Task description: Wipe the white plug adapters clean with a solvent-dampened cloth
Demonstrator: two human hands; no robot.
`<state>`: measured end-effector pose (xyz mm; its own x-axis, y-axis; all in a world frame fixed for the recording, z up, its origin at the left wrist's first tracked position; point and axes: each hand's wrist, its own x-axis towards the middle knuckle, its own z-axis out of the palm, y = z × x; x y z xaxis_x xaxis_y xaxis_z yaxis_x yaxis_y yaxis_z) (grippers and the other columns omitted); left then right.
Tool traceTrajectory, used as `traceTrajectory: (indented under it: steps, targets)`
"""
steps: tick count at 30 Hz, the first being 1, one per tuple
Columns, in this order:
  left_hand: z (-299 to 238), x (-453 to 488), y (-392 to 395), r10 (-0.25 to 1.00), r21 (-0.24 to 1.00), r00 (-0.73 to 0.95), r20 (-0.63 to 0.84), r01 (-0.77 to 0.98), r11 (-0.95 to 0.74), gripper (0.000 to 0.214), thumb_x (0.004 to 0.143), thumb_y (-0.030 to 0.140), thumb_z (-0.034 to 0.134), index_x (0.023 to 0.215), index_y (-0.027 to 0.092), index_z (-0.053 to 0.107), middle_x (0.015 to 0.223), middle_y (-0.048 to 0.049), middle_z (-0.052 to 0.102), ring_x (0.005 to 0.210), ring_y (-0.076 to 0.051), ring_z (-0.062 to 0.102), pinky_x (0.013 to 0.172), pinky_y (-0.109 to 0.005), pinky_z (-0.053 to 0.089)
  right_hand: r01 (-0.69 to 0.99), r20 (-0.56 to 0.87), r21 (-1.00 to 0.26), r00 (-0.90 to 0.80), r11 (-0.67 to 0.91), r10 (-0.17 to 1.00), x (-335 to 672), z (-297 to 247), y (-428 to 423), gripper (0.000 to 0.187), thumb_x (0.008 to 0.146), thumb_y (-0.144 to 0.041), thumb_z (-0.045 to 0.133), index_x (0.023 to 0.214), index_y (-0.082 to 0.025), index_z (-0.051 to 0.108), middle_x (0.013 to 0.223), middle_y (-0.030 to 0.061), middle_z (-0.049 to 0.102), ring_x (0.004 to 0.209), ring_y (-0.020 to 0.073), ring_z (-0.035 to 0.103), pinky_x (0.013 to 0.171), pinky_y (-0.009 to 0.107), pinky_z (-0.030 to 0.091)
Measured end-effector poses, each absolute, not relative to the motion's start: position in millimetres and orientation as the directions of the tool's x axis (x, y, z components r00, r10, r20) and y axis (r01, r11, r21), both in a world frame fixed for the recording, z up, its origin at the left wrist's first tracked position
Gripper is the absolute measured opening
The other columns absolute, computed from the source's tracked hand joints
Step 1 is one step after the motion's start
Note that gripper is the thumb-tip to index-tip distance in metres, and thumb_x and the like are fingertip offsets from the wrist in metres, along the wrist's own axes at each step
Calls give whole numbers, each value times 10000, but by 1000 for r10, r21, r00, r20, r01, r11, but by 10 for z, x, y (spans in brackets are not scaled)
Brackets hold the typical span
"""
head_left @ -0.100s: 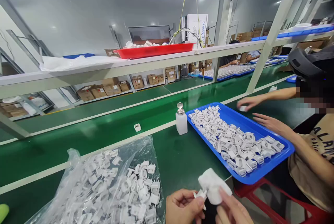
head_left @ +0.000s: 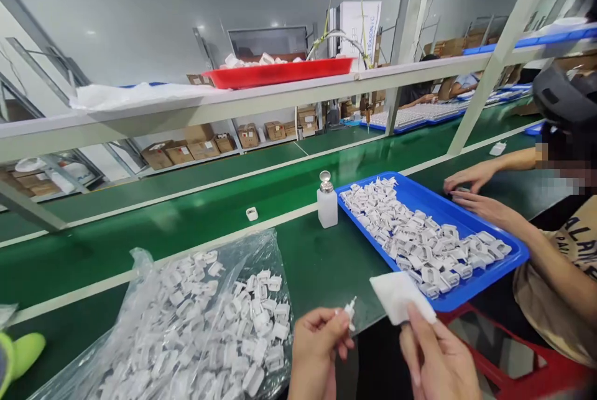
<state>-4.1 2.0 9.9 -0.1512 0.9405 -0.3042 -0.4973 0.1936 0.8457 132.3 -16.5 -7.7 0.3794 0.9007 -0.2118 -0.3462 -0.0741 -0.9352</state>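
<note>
One white plug (head_left: pixel 349 314), long axis near upright, pinched in the fingers of your left hand (head_left: pixel 317 347) at the worktop (head_left: pixel 321 269) edge, with one white cloth (head_left: pixel 396 296), pinched by your right hand (head_left: pixel 436 353), apart rightward.

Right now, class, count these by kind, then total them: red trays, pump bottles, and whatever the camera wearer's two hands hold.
Red tray: 1
Pump bottle: 1
White cloth, in the right hand: 1
White part, in the left hand: 1
Total: 4
</note>
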Motion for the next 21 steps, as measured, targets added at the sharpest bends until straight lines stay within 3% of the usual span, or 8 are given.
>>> traceTrajectory:
  steps: [1, 3, 5, 7, 13, 17, 19, 21]
  targets:
    - [122, -51, 21, 939, 841, -151, -309, -505, 196, 439, 548, 480, 983, 594, 112, 747, 477, -18, 626, 406, -24, 468, 422, -123, 321, -119, -94, -992, 441, -45, 893, 1342, -53, -150, 610, 908, -651, 672, 536, -222, 448, 460, -49, 372, 461, 92, 353, 506, 249, 342]
    - [153, -52, 13, 938, 831, -137, -317, -516, 206, 383, 565, 418, 979, 633, 109, 762, 501, -17, 633, 419, -29, 479, 435, -128, 334, 223, 170, -972, 446, 75, 879, 1347, -45, -136, 456, 971, -562, 622, 670, -219, 620, 715, 21, 593, 678, 152, 562, 694, 271, 441]
    - [167, -30, -8, 942, 819, -107, -319, -532, 217, 375, 557, 401, 980, 650, 106, 768, 509, -19, 633, 423, -43, 501, 428, -138, 342, 313, 392, -902, 306, 297, 867, 1309, -71, -145, 229, 980, -422, 642, 901, -235, 750, 1010, 62, 631, 883, 190, 622, 823, 277, 466]
    - [168, 0, -36, 948, 801, -72, -310, -557, 220, 382, 543, 399, 986, 633, 106, 758, 513, -22, 633, 431, -58, 528, 419, -143, 349, 259, 483, -866, 207, 428, 851, 1248, -99, -176, 156, 979, -321, 642, 969, -249, 781, 1061, 71, 583, 901, 185, 613, 804, 262, 477]
    - [124, 37, -111, 944, 776, -97, -317, -599, 199, 405, 462, 378, 1018, 577, 114, 733, 500, -36, 662, 392, -70, 552, 371, -142, 355, -166, 115, -978, 75, 126, 991, 1165, -136, -265, 290, 971, -470, 641, 935, -247, 822, 853, 47, 606, 769, 184, 573, 712, 267, 484]
    - [112, 71, -137, 943, 785, -161, -293, -603, 141, 383, 445, 326, 1025, 627, 110, 767, 510, -54, 701, 421, -102, 604, 376, -150, 415, -600, -231, -775, -26, -200, 973, 1228, -305, -241, 320, 740, -485, 892, 920, -227, 837, 879, 85, 742, 783, 221, 671, 700, 311, 560]
    - [120, 89, -144, 946, 793, -169, -275, -597, 123, 367, 455, 298, 1023, 663, 104, 791, 532, -65, 725, 439, -102, 614, 394, -150, 446, -691, -343, -651, -102, -314, 934, 1246, -398, -237, 302, 728, -459, 912, 907, -227, 839, 921, 106, 773, 801, 224, 700, 745, 336, 583]
    - [135, 93, -154, 952, 791, -164, -260, -601, 113, 364, 444, 290, 1026, 662, 107, 800, 545, -71, 738, 432, -101, 616, 392, -152, 460, -677, -325, -668, -106, -308, 940, 1250, -452, -246, 272, 765, -467, 886, 908, -240, 842, 888, 101, 777, 785, 229, 711, 755, 351, 593]
